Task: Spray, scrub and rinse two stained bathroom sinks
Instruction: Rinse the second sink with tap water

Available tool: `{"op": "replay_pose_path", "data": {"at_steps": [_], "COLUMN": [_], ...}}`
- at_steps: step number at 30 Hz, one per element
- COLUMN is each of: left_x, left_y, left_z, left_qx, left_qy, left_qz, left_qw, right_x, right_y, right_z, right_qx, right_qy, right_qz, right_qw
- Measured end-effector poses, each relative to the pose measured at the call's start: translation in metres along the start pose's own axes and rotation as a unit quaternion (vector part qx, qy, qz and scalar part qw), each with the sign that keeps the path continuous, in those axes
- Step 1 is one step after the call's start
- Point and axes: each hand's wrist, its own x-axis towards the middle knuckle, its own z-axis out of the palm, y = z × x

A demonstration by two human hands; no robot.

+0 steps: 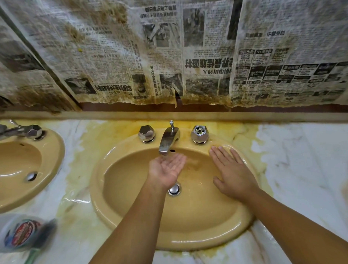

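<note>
Now both hands empty, L hand (166, 169) cupped under faucet (168, 139), R hand (231, 173) flat on sink (126, 219)

two sinks in one counter (298, 156): main sink (171, 226) centre, second sink (19, 185) left. faucet (168, 139) at main sink's back rim between two knobs. drain (174, 189) in its bowl. blurred bottle (21, 233) on counter front-left. newspaper (172, 48) on wall behind.

mustard-tan sink (127, 199) with brownish smudges under the chrome faucet (168, 139), white marble-veined desk (306, 166) stained yellow all round that sink, black-and-white newspaper (191, 53) blotched brown above it, silver drain (174, 189), red-blue label on a blurry bottle (21, 233)
</note>
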Motion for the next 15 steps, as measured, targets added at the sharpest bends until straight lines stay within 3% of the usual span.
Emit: {"op": "replay_pose_path", "data": {"at_steps": [3,7,10,15], "left_x": [-0.006,0.003,-0.003,0.000], "left_y": [-0.002,-0.003,-0.005,-0.003], "left_z": [0.001,-0.004,0.000,0.010], "left_qx": [0.019,0.015,0.014,-0.049], "left_qy": [-0.037,0.012,-0.016,0.020], "left_qz": [-0.019,0.002,0.006,0.012], "left_qw": [0.999,1.000,1.000,0.999], "right_x": [0.001,0.000,0.000,0.000], "right_y": [0.000,0.000,0.000,0.000], "right_z": [0.001,-0.001,0.000,0.000], "right_qx": [0.002,-0.001,0.003,0.002], "right_qy": [0.005,0.003,0.000,0.000], "right_qz": [0.001,-0.002,-0.001,0.000], "right_qw": [1.000,1.000,1.000,1.000]}}
